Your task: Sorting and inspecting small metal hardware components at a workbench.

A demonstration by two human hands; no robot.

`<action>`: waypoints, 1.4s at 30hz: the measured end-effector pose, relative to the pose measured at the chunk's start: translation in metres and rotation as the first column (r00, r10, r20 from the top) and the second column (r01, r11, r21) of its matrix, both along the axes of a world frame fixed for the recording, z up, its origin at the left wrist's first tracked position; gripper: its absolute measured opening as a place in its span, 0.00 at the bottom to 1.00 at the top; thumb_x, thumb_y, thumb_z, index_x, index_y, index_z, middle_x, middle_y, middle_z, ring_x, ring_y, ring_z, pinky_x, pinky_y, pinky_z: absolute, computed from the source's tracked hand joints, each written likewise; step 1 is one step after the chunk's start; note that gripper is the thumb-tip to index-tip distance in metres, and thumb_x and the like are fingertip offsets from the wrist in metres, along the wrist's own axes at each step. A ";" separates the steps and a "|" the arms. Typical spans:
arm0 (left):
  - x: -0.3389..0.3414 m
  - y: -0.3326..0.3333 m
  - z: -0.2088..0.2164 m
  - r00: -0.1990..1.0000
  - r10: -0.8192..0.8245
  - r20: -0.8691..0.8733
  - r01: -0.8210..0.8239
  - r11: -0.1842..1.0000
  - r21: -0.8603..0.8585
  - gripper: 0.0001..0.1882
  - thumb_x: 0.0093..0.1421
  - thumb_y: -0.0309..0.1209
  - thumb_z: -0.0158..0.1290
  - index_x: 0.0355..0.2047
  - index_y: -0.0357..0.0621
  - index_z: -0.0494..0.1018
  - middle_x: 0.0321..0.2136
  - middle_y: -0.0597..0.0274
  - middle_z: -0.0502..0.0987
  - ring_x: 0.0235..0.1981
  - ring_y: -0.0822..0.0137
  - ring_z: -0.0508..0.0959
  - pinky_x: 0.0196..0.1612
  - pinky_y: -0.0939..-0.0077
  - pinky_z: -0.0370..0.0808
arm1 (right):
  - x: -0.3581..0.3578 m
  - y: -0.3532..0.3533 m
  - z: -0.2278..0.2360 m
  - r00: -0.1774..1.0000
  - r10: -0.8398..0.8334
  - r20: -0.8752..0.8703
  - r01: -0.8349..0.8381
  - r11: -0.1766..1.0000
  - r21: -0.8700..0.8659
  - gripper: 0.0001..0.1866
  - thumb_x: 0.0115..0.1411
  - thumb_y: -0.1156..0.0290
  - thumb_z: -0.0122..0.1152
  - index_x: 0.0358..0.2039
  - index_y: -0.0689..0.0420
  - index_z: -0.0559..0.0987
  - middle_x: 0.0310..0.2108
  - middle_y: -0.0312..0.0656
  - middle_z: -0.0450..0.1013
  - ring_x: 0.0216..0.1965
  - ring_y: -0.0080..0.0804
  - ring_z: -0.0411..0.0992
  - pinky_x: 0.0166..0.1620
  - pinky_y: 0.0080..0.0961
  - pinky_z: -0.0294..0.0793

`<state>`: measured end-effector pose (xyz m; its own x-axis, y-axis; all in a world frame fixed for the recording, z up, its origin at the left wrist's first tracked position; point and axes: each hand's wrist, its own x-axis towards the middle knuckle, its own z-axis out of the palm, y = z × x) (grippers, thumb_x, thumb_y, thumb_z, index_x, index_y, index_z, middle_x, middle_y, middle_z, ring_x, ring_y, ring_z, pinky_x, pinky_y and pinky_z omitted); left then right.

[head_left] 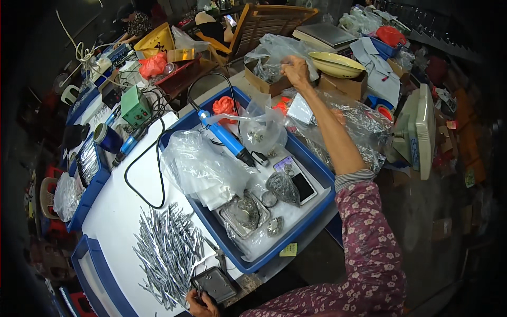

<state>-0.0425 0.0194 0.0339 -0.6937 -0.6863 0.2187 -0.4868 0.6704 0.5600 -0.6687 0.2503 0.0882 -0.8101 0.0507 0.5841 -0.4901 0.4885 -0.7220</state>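
My right arm, in a floral sleeve, stretches far across to the back. There my right hand (296, 71) is closed beside a clear plastic bag (282, 47) and above an open cardboard box (264, 82); what its fingers hold is hidden. Low at the near edge, my left hand (202, 305) has its fingers curled next to a small dark metal tray (214, 284). I cannot make out what is in them. Just left of that tray, a heap of thin silvery metal strips (166, 253) lies on the white tabletop (119, 203).
A blue tray (330, 203) holds a blue electric screwdriver (224, 138), plastic bags (206, 164), a phone (301, 187) and small bagged parts. A green power box (135, 105) with cables stands left. Toward the back right are a yellow bowl (336, 64) and a scale (420, 132).
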 end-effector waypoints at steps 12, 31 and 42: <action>-0.003 0.008 0.007 0.988 0.072 0.133 -0.088 0.989 0.121 0.15 0.54 0.31 0.50 0.40 0.35 0.68 0.28 0.47 0.72 0.28 0.55 0.72 0.34 0.69 0.70 | -0.021 -0.015 -0.041 0.987 -0.004 0.158 -0.056 0.926 0.372 0.16 0.41 0.72 0.49 0.33 0.54 0.77 0.33 0.51 0.73 0.38 0.46 0.71 0.40 0.35 0.69; -0.004 0.005 0.005 0.999 0.042 0.016 -0.043 0.997 0.063 0.12 0.53 0.31 0.52 0.36 0.37 0.70 0.25 0.50 0.74 0.26 0.56 0.73 0.31 0.68 0.71 | 0.071 -0.027 0.006 0.727 0.175 0.664 -0.618 0.588 0.522 0.14 0.36 0.73 0.60 0.28 0.61 0.77 0.25 0.45 0.74 0.28 0.35 0.73 0.30 0.29 0.71; 0.005 0.003 -0.006 0.997 0.038 0.064 -0.043 0.996 0.075 0.13 0.53 0.33 0.53 0.38 0.39 0.71 0.28 0.50 0.75 0.28 0.56 0.75 0.32 0.68 0.71 | 0.032 0.027 -0.041 0.986 0.136 0.096 -0.159 0.937 0.312 0.14 0.44 0.77 0.47 0.32 0.63 0.76 0.29 0.50 0.74 0.34 0.39 0.73 0.39 0.29 0.69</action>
<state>-0.0376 0.0219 0.0281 -0.6757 -0.7269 0.1223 -0.5479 0.6063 0.5764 -0.6364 0.2772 0.0474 -0.8349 -0.2512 0.4898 -0.5265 0.6242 -0.5773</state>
